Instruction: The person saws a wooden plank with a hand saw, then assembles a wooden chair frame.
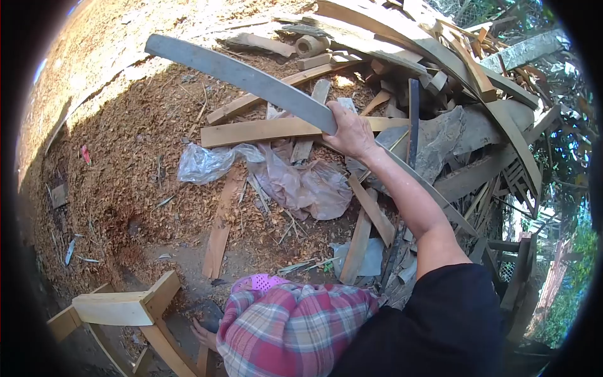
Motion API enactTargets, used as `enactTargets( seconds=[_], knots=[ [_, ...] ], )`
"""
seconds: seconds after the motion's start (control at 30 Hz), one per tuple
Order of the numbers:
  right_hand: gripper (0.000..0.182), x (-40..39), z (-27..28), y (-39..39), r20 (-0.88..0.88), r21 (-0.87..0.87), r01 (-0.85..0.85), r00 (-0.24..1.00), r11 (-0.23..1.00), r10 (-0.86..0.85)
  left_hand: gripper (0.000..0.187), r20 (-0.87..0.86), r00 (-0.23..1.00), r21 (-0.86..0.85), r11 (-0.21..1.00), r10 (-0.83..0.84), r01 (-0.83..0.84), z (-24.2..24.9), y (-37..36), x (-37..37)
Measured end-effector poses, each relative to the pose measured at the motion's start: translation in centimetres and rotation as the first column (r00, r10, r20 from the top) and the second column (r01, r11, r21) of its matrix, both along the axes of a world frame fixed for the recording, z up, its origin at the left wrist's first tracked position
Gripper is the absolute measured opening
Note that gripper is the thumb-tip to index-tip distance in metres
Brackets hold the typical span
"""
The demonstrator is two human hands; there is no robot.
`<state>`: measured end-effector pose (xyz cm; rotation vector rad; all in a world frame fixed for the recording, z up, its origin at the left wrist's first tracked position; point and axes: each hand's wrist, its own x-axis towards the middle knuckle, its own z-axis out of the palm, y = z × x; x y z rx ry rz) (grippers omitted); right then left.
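Note:
My right hand [353,131], on a bare forearm below a black sleeve, is closed around a long grey wooden plank [242,75]. The plank slants up and left from my grip, over the wood pile and the ground. Low at the left, my left hand [204,334] shows only in part, its fingers stretched out and apart beside a dark object [210,314]. Plaid cloth [295,327] over my lap hides the wrist. Close to those fingers stands a wooden frame [113,309] made of joined pieces with legs.
Scrap boards [433,50] are heaped at the upper right. Crumpled clear plastic [308,185] lies among loose planks on ground covered in wood chips [125,163]. A pink clog [260,282] pokes out past the plaid cloth. Greenery [575,270] edges the right side.

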<state>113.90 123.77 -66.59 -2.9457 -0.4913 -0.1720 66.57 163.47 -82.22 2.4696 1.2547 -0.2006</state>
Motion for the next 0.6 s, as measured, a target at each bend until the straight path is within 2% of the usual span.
enactTargets(
  seconds=[0.1,0.27,0.43,0.53,0.6],
  knots=[
    [0.054,2.5,1.2,-2.6,0.102,-0.03,0.088,0.991,0.996,-0.084,0.087,-0.001,1.0,0.013,1.0,-0.028,0.028,0.5,0.3,0.3],
    [0.05,6.5,2.3,-5.5,0.302,-0.107,0.132,0.949,0.985,-0.095,0.087,-0.017,0.999,0.016,0.999,-0.043,0.043,1.1,0.4,0.7],
    [0.061,10.7,6.2,-9.2,0.697,-0.193,0.26,0.715,0.946,-0.055,0.086,-0.037,0.998,0.017,0.998,-0.056,0.057,1.2,0.5,0.9],
    [0.076,13.4,6.0,-9.3,0.611,-0.275,0.479,0.756,0.834,-0.233,0.086,-0.04,0.997,0.015,0.998,-0.067,0.067,1.1,0.7,0.9],
    [0.081,13.0,4.9,-8.3,0.575,-0.237,0.494,0.766,0.837,-0.289,0.086,-0.036,0.997,0.01,0.998,-0.062,0.062,1.1,0.8,0.8]
  ],
)
